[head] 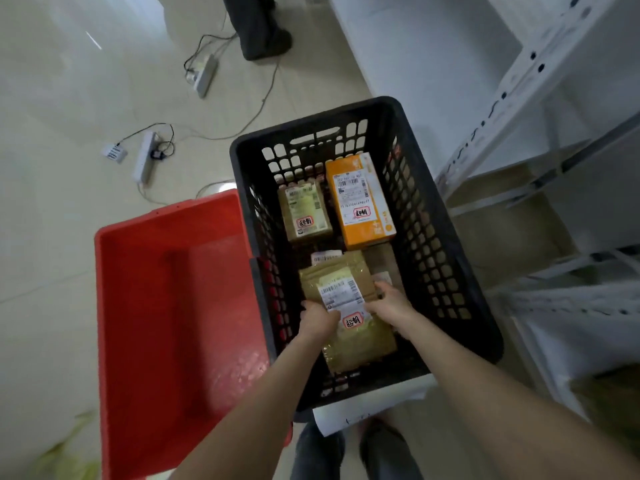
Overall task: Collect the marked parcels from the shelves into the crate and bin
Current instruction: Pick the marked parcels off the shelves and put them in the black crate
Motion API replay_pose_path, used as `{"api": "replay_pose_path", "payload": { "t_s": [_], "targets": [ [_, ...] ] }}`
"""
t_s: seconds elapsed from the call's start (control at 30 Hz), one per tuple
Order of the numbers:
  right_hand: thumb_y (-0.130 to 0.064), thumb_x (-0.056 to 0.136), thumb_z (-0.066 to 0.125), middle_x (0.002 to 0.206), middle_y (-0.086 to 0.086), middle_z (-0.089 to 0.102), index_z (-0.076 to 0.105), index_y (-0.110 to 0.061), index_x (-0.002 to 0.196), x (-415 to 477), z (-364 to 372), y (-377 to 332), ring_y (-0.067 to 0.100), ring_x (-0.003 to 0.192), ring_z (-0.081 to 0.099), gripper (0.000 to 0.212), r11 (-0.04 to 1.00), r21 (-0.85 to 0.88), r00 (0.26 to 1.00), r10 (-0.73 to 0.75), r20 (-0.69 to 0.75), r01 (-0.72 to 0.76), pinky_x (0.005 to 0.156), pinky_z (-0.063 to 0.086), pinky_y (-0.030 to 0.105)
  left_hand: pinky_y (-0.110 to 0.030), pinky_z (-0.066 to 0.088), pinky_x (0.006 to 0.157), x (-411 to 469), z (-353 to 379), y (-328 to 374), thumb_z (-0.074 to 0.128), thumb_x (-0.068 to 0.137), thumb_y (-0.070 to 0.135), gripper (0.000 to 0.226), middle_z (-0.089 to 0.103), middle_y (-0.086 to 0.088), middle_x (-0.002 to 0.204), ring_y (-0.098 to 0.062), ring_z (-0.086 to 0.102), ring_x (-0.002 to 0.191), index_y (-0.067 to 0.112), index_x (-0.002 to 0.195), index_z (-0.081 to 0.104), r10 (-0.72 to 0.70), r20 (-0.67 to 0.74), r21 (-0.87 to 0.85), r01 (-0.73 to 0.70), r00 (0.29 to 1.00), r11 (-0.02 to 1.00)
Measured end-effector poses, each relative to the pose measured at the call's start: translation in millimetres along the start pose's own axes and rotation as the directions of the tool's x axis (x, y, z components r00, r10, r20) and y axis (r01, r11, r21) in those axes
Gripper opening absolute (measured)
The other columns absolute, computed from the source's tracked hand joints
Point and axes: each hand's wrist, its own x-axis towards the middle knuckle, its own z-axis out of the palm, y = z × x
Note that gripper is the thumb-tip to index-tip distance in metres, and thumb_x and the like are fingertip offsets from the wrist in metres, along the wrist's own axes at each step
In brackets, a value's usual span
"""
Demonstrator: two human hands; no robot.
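You're in a parcel storeroom, and the stock says so. Your left hand (318, 320) and right hand (391, 301) grip a brown parcel (360, 344) bearing a shipping label and a red stamp. Just beyond the grip lie an olive box (306, 213) and an orange box (360, 199), labelled alike, in the same black crate (433, 258). Right of the grip rise white slotted steel shelves (519, 98). Left of it a red bin (173, 306) sits on pale floor tiles (52, 237) — a power strip (144, 157) lies farther off.

black crate (433, 237): orange pkg (362, 202), sm tan pkg (306, 214), lg tan pkg (360, 337), poss. more under | red bin (156, 306) alongside
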Motion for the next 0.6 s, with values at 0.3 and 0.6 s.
{"api": "replay_pose_path", "payload": {
  "t_s": [0.3, 0.6],
  "targets": [
    [-0.033, 0.091, 0.06, 0.135, 0.007, 0.055, 0.044, -0.024, 0.139, 20, 21, 13, 0.029, 0.12, 0.053, 0.052, 0.992, -0.124, 1.0, -0.018, 0.021, 0.02, 0.1, 0.044, 0.039, -0.043, 0.027, 0.115, 2, 1, 29, 0.048, 0.091, 0.008, 0.073, 0.011, -0.016, 0.157, -0.032, 0.016, 0.145, 0.012, 0.152, 0.008, 0.541, -0.212, 0.613, -0.321, 0.814, 0.722],
    [-0.029, 0.094, 0.056, 0.133, 0.005, 0.056, 0.044, -0.029, 0.14, 24, 28, 15, 0.026, 0.116, 0.054, 0.047, 0.968, -0.247, 0.994, -0.018, 0.107, 0.044, 0.094, 0.046, 0.033, -0.047, 0.026, 0.114, 15, -14, 37, 0.047, 0.09, 0.008, 0.068, 0.03, -0.01, 0.15, -0.032, 0.03, 0.136, 0.018, 0.15, 0.019, 0.522, -0.022, 0.793, -0.304, 0.852, 0.528]
  ]
}}
